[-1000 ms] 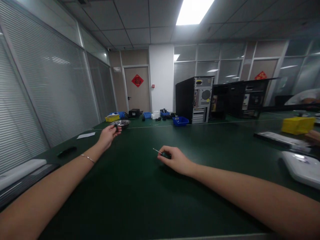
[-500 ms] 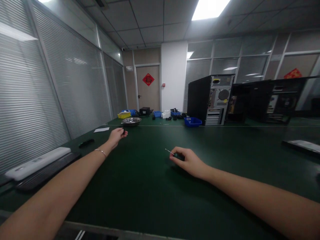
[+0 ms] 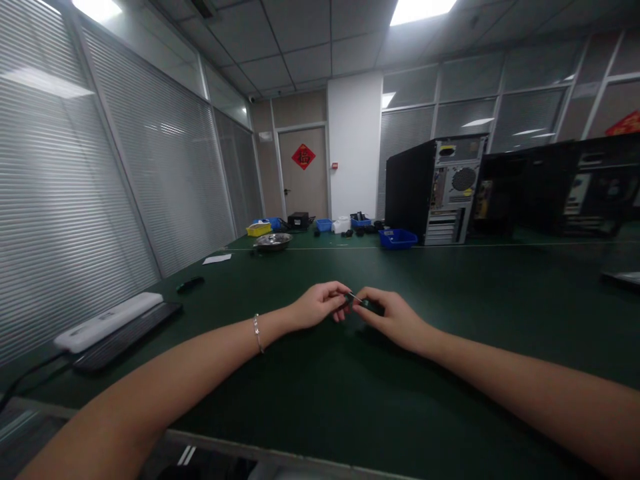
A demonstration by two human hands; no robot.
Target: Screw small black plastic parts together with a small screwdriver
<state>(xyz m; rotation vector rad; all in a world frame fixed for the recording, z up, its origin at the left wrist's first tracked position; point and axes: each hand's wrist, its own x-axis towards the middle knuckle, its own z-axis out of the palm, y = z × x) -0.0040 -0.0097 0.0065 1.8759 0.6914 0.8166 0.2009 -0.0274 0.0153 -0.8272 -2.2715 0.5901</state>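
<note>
The screwdriver [image 3: 373,307] is pinched between the thumb and curled fingers of the right hand [image 3: 397,321], its shaft pointed at the left hand [image 3: 317,307]. A small dark piece [image 3: 347,301], partly hidden, is pinched by the left fingers. Since the earlier frame, the left hand has been brought from near the metal bowl [image 3: 273,242] to beside the right.

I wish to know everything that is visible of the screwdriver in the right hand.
The screwdriver has a dark, greenish handle and a thin, straight, silvery shaft that looks like metal. The right hand grips the handle, partly hiding it, over the green table. The shaft points up-left in the picture, toward the left hand; its tip is unclear.
</note>
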